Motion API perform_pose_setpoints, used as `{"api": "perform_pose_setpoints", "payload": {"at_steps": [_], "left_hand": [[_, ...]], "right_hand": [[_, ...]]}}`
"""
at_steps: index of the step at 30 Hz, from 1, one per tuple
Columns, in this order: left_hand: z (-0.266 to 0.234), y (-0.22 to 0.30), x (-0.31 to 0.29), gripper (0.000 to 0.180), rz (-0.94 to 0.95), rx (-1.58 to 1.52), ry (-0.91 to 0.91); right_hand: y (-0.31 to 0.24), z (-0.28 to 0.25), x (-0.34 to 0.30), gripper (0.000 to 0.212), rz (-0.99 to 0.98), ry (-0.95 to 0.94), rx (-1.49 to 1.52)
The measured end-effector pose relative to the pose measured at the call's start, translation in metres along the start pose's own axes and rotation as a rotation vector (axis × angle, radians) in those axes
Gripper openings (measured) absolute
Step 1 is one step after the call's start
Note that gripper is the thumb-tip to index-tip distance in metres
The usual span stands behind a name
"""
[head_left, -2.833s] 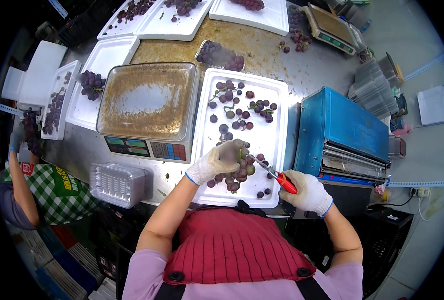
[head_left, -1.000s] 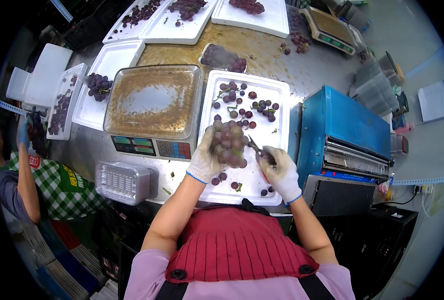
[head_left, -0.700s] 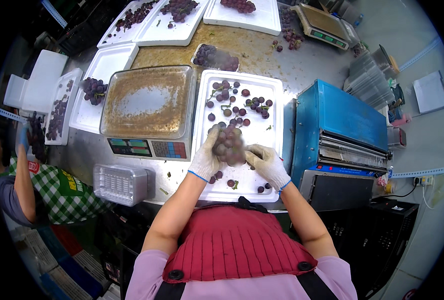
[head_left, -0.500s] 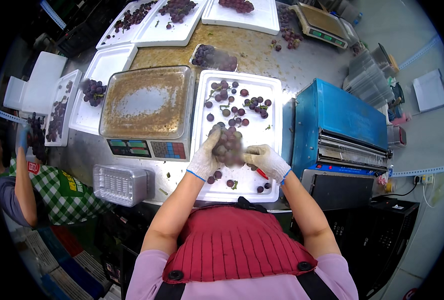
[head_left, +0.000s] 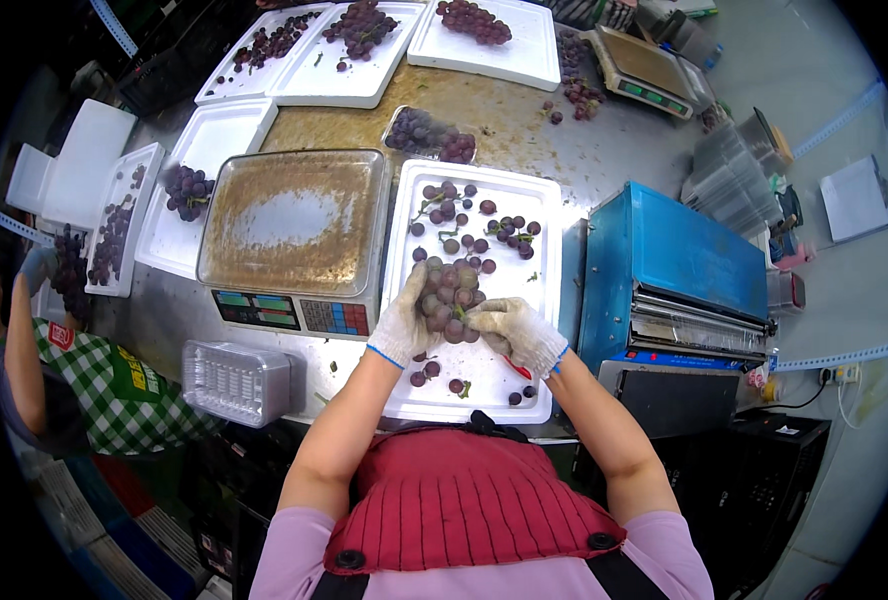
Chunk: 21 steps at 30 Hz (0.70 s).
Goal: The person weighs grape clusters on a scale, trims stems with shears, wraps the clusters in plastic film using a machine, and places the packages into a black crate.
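In a white foam tray [head_left: 549,260], a bunch of grapes [head_left: 451,295], purple and greenish, is gripped in my gloved left hand [head_left: 402,315], its fingers closed round the left side. My gloved right hand [head_left: 519,332] is curled at the bunch's lower right, fingertips touching the grapes near a stem. From under that palm sticks the red handle of a tool [head_left: 517,368]; its working end is hidden. Loose grapes and small clusters [head_left: 514,232] lie beyond my hands, and a few single grapes [head_left: 419,378] lie nearer to me.
A scale [head_left: 294,222] stands left of the tray, with clear plastic boxes [head_left: 236,382] before it. On the right is a blue sealing machine [head_left: 699,265]. Behind the tray sits a filled punnet [head_left: 429,135]. A co-worker's gloved hand [head_left: 39,268] holds grapes at far left.
The view has shifted, so the tray sits slightly lower in the picture. Both hands stay on the bunch, which has turned a little, and my right fingers are now closer in against it.
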<state>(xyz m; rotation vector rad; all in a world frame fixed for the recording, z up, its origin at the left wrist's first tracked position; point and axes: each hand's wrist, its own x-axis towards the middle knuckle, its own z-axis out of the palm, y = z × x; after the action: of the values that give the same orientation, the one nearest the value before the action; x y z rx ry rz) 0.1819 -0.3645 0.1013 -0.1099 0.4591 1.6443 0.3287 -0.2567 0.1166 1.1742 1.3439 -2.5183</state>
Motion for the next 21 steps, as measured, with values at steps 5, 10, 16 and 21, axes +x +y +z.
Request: {"api": "perform_pose_setpoints", "payload": {"at_steps": [5,10,16,21], "left_hand": [[-0.017,0.002,0.007,0.043,0.015,0.028,0.004],[-0.033,-0.004,0.013,0.058,-0.015,0.012,-0.019],[-0.055,-0.008,0.021,0.050,-0.103,-0.143,-0.136],[-0.001,-0.015,0.018,0.041,-0.099,0.072,0.115]], "right_hand": [[-0.007,0.002,0.005,0.022,-0.014,0.074,0.051],[0.003,-0.003,0.012,0.026,-0.029,0.097,-0.055],[0.002,-0.001,0.001,0.024,-0.057,0.147,-0.126],[-0.001,-0.004,-0.018,0.025,-0.073,0.242,-0.113]]}}
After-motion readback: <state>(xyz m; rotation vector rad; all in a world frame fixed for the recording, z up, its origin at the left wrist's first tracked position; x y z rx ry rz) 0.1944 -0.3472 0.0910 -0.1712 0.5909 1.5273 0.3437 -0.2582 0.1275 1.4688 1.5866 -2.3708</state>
